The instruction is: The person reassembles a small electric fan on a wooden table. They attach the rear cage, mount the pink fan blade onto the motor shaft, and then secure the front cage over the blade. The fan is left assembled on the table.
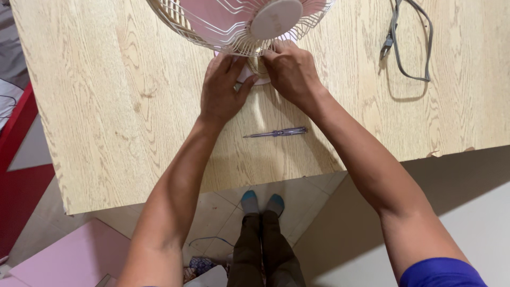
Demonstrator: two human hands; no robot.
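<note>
1. One wooden table bears everything.
2. Fan, white grille with pink blades, stands at the far edge.
3. Left hand and right hand pinch the grille's lower rim.
4. Grey cable lies right.
5. Screwdriver lies near the wrists.

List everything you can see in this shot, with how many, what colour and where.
Table fan: one, white wire guard, pink blades, top centre of the table.
Screwdriver: one, clear purple handle, lying on the table below the hands.
Power cord: one, grey, looped at the table's top right.
Table: one, light wood.
Pink board: one, on the floor, bottom left.
Feet: two, blue socks, on the tiled floor.
Left hand: at the fan's lower rim.
Right hand: at the fan's lower rim, beside the left.
</note>
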